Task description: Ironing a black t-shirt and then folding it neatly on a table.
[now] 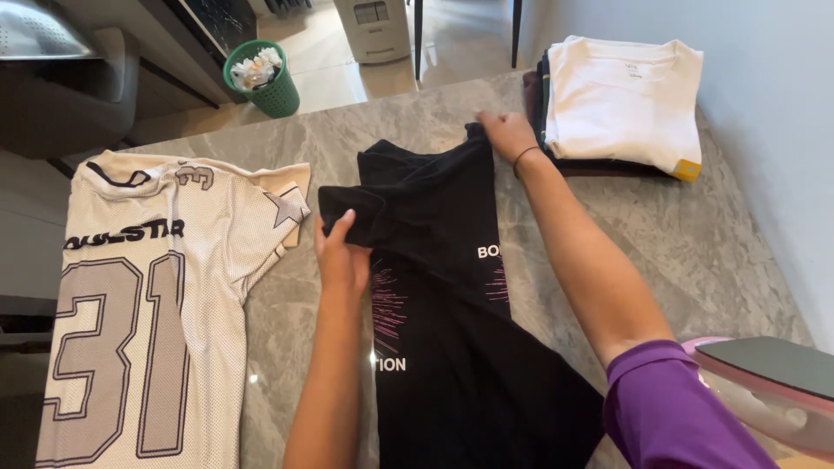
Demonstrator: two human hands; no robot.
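A black shirt [452, 287] with pink and white print lies lengthwise on the grey marble table [695, 234], folded in along its sides. The left hand [341, 252] pinches the shirt's folded sleeve at its left edge, fingers closed on the cloth. The right hand [506, 135] rests on the shirt's far corner by the collar, fingers curled over the fabric and pressing it down; a thin band circles that wrist, and a purple sleeve [669, 408] covers the upper arm.

Left of the shirt, just apart from it, a white mesh jersey [148, 304] with grey numerals lies spread flat, reaching the table's near edge. Beyond the shirt to the right, close to the right hand, stands a stack [621, 100] of folded clothes with a white tee on top and darker ones beneath. Near right of the shirt, at the frame's corner, sits a pink and white iron [773, 382]. Past the table's far left edge, on the floor, stands a green basket [265, 78] holding white scraps.
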